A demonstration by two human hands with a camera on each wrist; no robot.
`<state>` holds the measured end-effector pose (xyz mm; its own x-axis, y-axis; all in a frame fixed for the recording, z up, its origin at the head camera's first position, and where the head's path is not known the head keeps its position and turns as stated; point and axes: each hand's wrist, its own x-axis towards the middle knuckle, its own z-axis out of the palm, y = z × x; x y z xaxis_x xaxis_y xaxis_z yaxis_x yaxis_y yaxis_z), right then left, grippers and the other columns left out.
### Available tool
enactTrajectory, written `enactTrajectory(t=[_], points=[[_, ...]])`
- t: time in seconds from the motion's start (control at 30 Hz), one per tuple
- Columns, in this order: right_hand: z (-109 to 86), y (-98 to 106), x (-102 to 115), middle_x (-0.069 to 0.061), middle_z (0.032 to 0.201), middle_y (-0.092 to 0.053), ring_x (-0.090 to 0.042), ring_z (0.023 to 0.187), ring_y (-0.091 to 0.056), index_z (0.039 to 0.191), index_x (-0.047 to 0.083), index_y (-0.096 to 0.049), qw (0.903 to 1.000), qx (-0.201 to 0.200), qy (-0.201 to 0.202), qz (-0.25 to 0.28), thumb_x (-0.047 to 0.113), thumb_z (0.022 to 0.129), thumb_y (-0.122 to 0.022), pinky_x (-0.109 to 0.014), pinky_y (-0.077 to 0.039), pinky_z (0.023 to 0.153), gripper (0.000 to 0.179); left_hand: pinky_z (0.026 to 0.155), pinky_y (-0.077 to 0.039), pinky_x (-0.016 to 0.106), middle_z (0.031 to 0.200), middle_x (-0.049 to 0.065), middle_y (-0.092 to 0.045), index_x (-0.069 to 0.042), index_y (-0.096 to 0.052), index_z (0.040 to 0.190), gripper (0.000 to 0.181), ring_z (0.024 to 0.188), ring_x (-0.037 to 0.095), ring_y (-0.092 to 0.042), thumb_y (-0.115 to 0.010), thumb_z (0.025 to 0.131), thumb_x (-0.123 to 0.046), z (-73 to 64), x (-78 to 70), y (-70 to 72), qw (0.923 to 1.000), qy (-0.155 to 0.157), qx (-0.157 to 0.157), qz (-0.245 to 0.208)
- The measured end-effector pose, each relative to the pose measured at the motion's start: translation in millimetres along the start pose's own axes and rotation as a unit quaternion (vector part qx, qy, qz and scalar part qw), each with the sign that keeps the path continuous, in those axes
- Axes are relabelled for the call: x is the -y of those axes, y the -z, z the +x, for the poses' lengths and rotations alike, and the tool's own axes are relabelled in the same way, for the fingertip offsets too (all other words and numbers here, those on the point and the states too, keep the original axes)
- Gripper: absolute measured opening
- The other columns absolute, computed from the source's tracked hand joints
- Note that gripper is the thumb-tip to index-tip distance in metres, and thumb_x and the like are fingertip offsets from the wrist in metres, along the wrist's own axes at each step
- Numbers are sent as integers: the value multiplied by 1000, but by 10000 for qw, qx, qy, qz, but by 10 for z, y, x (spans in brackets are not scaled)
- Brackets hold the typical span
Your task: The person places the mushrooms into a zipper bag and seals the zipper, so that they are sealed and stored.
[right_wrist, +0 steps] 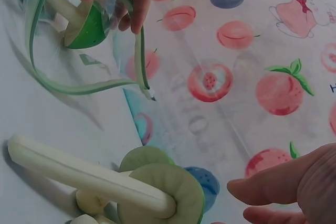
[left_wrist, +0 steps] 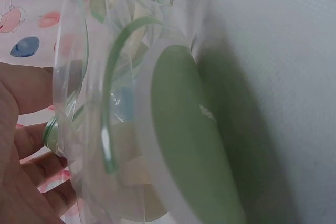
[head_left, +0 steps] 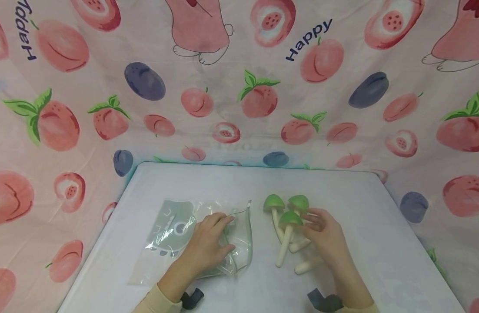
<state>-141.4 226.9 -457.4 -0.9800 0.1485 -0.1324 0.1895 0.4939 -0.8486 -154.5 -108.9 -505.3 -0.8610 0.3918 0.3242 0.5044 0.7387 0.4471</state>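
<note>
A clear plastic zip bag [head_left: 239, 230] with green edging and a printed green shape lies on the table, its mouth gaping to the right. My left hand [head_left: 210, 241] grips the bag near its mouth. Inside the bag sits a toy mushroom with a green cap [right_wrist: 86, 30], seen in the right wrist view. Several more green-capped toy mushrooms [head_left: 291, 219] with pale stems lie to the right of the bag. My right hand [head_left: 325, 234] is beside them with its fingers loosely bent; a gap separates it from the caps in the right wrist view. It covers part of one mushroom.
The white table [head_left: 341, 191] runs back to a hanging fruit-print cloth [head_left: 231, 87]. Dark straps [head_left: 192, 299] show near both wrists at the bottom of the head view.
</note>
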Motion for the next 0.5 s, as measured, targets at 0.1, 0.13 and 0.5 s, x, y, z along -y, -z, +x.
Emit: enactTrajectory(t=[0.1, 0.13, 0.5], points=[[32, -11, -30, -24, 150, -63, -45, 135, -65, 156, 5, -49, 10000, 41, -55, -43, 13, 99, -73, -56, -57, 109, 62, 102, -53, 54, 136, 2, -65, -17, -65, 143, 74, 128, 29, -63, -97, 77, -26, 2, 2, -4, 10000, 5, 7, 8], [45, -15, -39, -25, 150, -63, -46, 134, -65, 155, 5, -49, 9999, 53, -47, -71, 14, 99, -73, -56, -57, 108, 62, 102, -53, 54, 136, 2, -65, -17, -65, 143, 74, 128, 29, -63, -97, 77, -25, 2, 3, -3, 10000, 10, 19, -3], [198, -63, -55, -29, 154, -58, -49, 135, -63, 156, 4, -47, 9984, 326, -237, -400, 30, 98, -78, -51, -62, 100, 71, 100, -54, 52, 135, 1, -65, -16, -65, 143, 74, 127, 28, -63, -97, 78, -25, 1, 0, -13, 10000, 29, -2, 10]])
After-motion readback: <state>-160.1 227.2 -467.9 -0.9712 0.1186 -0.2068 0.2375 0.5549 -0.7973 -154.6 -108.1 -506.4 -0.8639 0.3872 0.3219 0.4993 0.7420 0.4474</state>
